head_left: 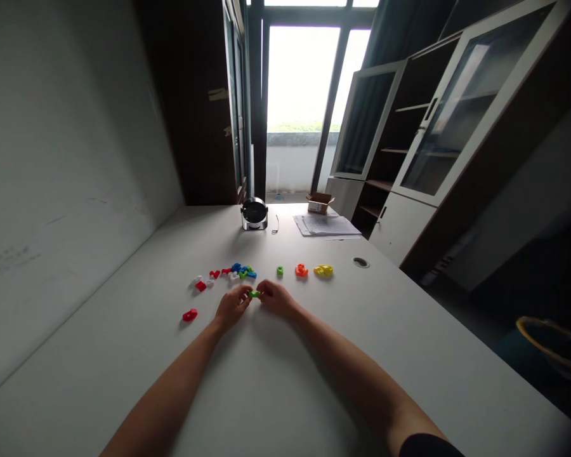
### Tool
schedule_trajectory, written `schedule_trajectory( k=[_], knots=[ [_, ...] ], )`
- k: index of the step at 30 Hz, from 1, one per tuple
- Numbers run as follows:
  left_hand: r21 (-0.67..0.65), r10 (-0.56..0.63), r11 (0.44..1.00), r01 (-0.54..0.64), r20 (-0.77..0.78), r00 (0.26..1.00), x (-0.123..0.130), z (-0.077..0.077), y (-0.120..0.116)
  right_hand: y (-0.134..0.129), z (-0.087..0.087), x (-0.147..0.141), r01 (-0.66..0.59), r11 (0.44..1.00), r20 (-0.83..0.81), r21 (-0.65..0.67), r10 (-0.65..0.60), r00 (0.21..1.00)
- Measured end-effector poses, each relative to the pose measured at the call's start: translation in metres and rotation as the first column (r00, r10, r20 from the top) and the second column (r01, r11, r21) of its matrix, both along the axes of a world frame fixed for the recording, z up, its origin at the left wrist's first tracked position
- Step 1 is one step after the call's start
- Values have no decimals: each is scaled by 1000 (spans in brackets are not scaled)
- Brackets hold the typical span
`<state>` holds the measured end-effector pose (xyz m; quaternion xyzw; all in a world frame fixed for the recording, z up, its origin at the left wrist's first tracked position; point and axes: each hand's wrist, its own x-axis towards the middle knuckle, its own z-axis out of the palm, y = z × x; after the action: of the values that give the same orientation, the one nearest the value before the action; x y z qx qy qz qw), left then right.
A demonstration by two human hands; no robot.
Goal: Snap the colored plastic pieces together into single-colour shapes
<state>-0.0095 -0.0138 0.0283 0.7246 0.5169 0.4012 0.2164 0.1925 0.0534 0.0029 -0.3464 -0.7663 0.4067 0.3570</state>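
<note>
Between the left hand (233,306) and right hand (276,298) is one piece (254,294); behind and left of them, loose pieces (280,271) lie on the surface (285,393). Farther back stand a fan (254,211), left, and a box (318,207), right, papers (326,225) before it.

Left hand (233,306) and right hand (276,298) meet over white table (276,393) — small green piece (254,294) at the fingertips of both. Beyond them, left to right: mixed scatter (236,268) of red, white, blue, green pieces; lone green block (280,271); orange cluster (301,271); yellow cluster (323,270). Separate red piece (189,315) left of left hand. Far end — round black device (254,211), papers (326,225), open cardboard box (318,205).
</note>
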Motion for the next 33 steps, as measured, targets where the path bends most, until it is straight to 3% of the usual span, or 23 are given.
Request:
schedule_trajectory(
  k=[8,21,33],
  knots=[
    [10,28,1000,-28,-42,999,-2,-6,3,-8,9,4,-5,997,112,71,-2,994],
    [29,21,999,-19,-79,997,0,-3,-1,-12,8,1,0,993,115,116,-14,993],
    [16,42,999,-41,-120,992,3,4,-3,-21,16,2,12,926,198,377,-94,976]
  ],
)
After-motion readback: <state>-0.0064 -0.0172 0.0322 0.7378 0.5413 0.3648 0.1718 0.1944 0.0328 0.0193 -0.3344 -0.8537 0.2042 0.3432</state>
